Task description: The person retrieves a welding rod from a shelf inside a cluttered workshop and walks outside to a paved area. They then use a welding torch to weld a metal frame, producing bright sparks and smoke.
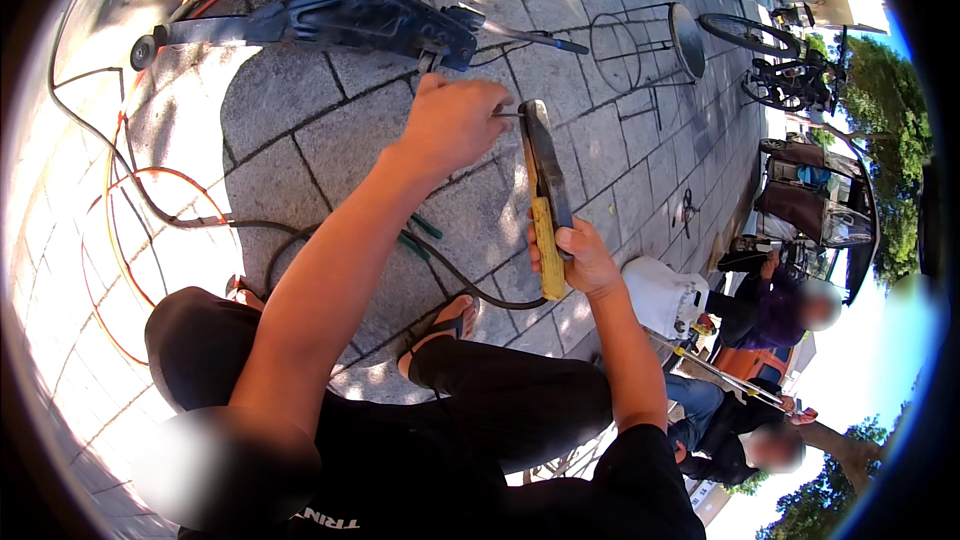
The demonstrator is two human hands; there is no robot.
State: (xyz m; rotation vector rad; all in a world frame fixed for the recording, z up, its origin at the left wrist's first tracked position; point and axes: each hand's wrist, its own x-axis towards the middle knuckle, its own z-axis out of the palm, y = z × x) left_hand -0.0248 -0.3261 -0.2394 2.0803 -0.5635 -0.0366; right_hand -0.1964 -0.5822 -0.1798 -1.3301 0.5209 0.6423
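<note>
Clamp (547, 165) with long dark arms and a yellow handle (549, 262) sits in the right hand (585, 258), whose thumb presses the dark lever while the fingers wrap the handle. Left of its nose, the left hand (455, 125) is half curled, thumb and forefinger seemingly pinched on a thin rod (509, 115) whose end reaches the nose. The joining looks partly done: rod and clamp meet, but whether the clamp bites on the rod I cannot tell, and a firm seating seems left to settle.

A black cable (265, 226) passes under the left forearm and appears to run to the clamp's handle end, so its slack could snag. A green-handled tool (418, 240) lies left of the clamp's handle, beside that cable. Beyond the clamp to its left, a dark blue floor jack (370, 25) crowds the left hand. Beyond it to the right stand a round-topped stool (687, 42) and a bicycle (750, 32); nearer on the clamp's right are a white bag (655, 295) and two other people.
</note>
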